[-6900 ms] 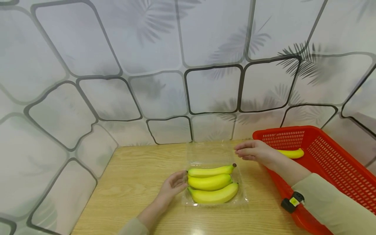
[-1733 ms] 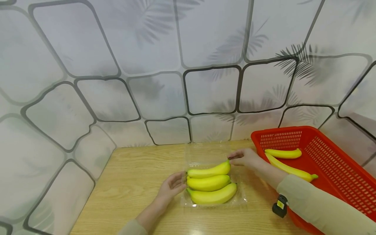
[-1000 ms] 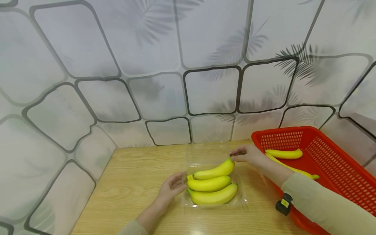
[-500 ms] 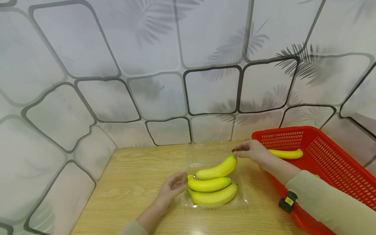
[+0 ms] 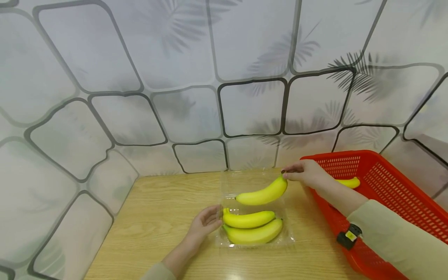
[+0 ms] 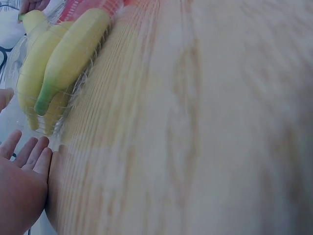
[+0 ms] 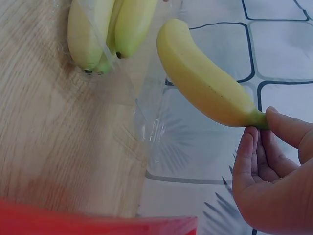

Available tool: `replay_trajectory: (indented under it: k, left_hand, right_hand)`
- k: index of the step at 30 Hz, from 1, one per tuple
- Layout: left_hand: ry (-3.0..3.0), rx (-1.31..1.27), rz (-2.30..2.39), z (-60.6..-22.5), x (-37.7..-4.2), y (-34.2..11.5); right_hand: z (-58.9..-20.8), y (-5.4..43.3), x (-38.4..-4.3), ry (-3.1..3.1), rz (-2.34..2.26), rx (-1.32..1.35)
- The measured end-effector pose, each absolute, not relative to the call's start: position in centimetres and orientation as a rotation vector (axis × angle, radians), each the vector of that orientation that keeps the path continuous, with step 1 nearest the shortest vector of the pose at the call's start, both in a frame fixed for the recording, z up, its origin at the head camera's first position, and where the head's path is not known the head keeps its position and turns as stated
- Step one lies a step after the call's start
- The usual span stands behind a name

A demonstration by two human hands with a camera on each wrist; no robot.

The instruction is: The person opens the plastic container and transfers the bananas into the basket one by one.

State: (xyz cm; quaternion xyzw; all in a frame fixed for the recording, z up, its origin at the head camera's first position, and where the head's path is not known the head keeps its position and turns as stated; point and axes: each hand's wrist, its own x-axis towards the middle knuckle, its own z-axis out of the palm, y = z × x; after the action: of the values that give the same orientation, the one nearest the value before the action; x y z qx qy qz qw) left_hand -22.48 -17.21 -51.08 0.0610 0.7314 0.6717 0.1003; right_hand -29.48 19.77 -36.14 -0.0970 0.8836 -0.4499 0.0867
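My right hand (image 5: 308, 173) pinches a banana (image 5: 264, 193) by its stem, between thumb and fingertips. The banana hangs tilted above the back part of a clear plastic clamshell box (image 5: 288, 233), its free end pointing left. In the right wrist view this banana (image 7: 205, 83) shows whole, apart from the others. Two bananas (image 5: 253, 233) lie side by side on top in the box, and the left wrist view shows part of another banana (image 6: 56, 113) beneath them. My left hand (image 5: 204, 221) stays at the box's left edge, fingers loosely extended and holding no banana.
A red plastic basket (image 5: 395, 175) stands on the right, with a banana (image 5: 351, 182) inside; my right forearm crosses over its near side. The box's clear lid (image 5: 241, 181) lies folded back towards the patterned wall (image 5: 253, 109). Everything stands on a wooden table (image 5: 164, 202).
My right hand has lifted the back banana by its stem out of its row, up and to the right, away from the other two. The left hand has stayed in place.
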Motion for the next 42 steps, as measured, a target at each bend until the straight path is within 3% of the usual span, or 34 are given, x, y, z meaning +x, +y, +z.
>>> replay_trajectory:
  k: [42]
  left_hand:
    - [2.153,0.188,2.001,-51.1,-22.5,-17.2]
  right_hand:
    - [-33.1,27.2,-28.9,2.700,-1.330,-0.048]
